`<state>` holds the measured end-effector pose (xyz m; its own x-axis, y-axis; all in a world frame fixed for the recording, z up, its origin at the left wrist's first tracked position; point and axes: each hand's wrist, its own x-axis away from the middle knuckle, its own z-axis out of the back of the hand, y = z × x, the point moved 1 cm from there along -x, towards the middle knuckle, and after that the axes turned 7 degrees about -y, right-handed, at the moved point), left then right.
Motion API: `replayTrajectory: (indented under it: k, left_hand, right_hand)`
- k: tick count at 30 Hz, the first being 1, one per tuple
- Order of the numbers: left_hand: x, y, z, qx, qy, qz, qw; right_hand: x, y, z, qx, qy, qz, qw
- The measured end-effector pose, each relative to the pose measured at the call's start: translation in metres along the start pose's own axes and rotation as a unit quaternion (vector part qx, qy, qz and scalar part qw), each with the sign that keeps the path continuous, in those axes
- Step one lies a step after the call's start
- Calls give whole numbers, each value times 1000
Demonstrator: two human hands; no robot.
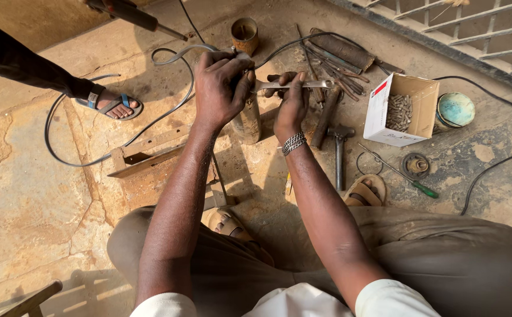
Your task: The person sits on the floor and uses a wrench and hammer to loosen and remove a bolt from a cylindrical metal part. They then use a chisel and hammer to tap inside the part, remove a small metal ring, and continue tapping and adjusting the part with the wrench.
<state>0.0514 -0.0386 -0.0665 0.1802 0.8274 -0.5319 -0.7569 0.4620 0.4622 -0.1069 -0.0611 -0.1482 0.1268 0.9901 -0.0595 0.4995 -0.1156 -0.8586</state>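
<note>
In the head view, the left hand (220, 85) is closed around a cable-fed tool handle (241, 58) at about 12 o'clock. Just beside it at 1 o'clock, the right hand (291, 105) grips a flat metal strip (294, 85) that lies level, its near end meeting the left hand. A hammer (339, 147) lies on the floor at 2 o'clock, and a cardboard box of metal pieces (400, 108) sits at 3 o'clock.
</note>
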Motion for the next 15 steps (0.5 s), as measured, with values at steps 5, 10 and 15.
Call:
replayTrajectory:
  k: [5,10,15]
  left_hand:
    - [1,3,1,10,-3,7,1000]
    - [-1,1,2,-3,4,-4,1000]
    - [0,2,2,10,6,-13,1000]
  right_hand:
    - [-5,0,-12,-75,-28,-26,996]
    - [8,5,-7,-119,29,39,992]
    - [-13,-2,2,-118,-7,-43,992]
